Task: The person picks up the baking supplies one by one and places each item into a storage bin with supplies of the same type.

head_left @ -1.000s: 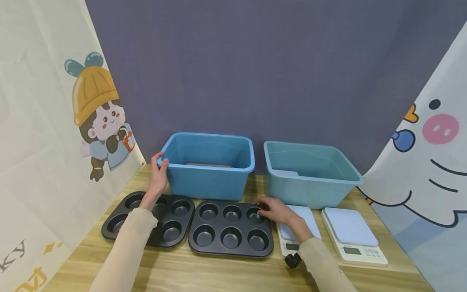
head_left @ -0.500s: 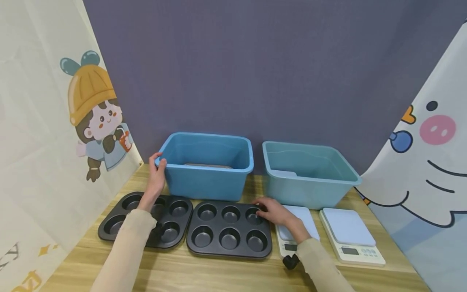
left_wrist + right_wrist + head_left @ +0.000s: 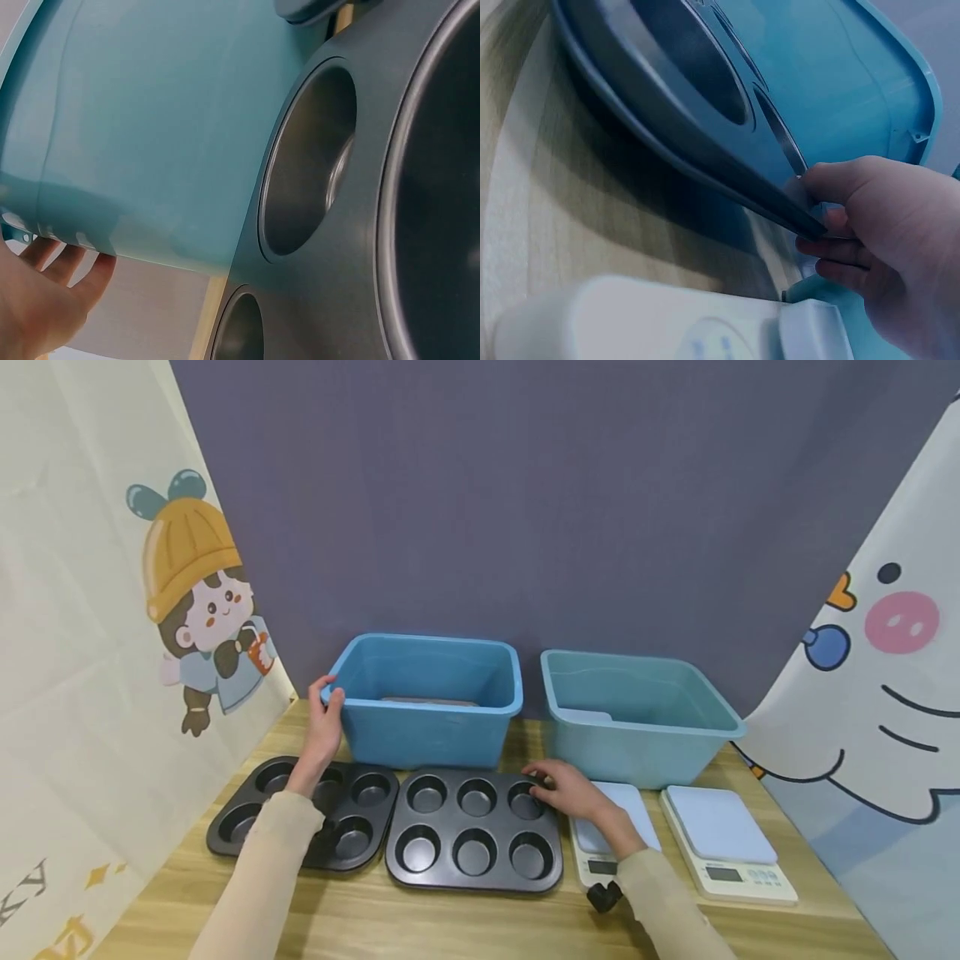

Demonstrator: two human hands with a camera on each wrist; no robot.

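My left hand (image 3: 322, 735) grips the front left corner of the blue bin (image 3: 427, 737), thumb in front and fingers over the rim. In the left wrist view its fingers (image 3: 94, 281) lie against the bin's side. My right hand (image 3: 568, 792) pinches the far right corner of the middle black muffin pan (image 3: 450, 822). In the right wrist view the thumb is on top of the pan's edge (image 3: 727, 161) and the fingers are beneath. A dark shadow lies under that raised edge. All the pan's visible cups are bare.
A second black muffin pan (image 3: 377, 814) lies left, partly behind my left forearm. A teal bin (image 3: 630, 758) stands back right with a pale flat thing (image 3: 585, 716) inside. Two white kitchen scales (image 3: 723, 827) lie on the right, one partly under my right arm. A grey curtain (image 3: 480, 510) hangs behind.
The far edge of the middle muffin pan has risen slightly in my right hand's pinch, and its cups catch more light. My left hand keeps its hold on the bin.
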